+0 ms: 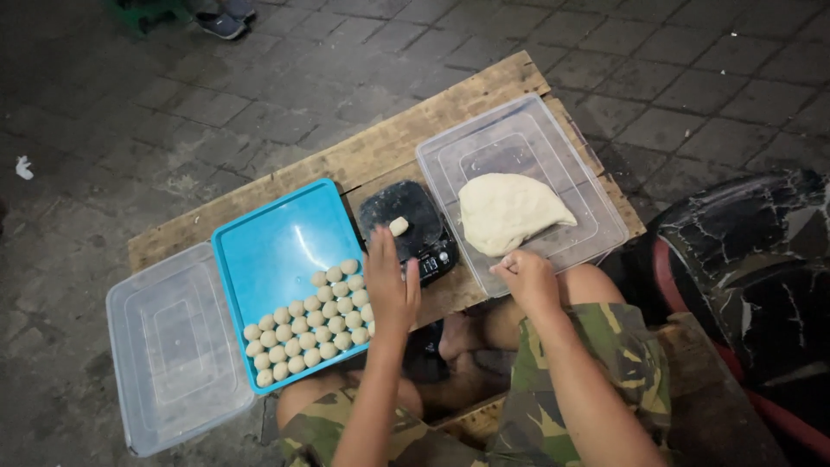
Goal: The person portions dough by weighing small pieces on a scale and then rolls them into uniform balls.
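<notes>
Wood pallet [406, 138] on pavers: left hand [391, 281] flat, fingers apart, w/ dough bit [399, 227] at its 12 on scale [408, 227]; right hand [525, 277] pinched on dough slab [506, 210] edge, could tear uneven

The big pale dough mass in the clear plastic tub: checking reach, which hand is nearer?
Right hand, touching the dough mass at its lower edge. Left hand is away by the black scale.

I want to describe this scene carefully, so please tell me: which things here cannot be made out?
All in the head view:
- Scale: the display is too small and partly behind the left hand.
- Right hand: its fingertips curl under at the dough, so any pinched piece is hidden.
- Blue tray: the left hand covers some dough balls.
- Person at the top edge: only shoes show.
</notes>
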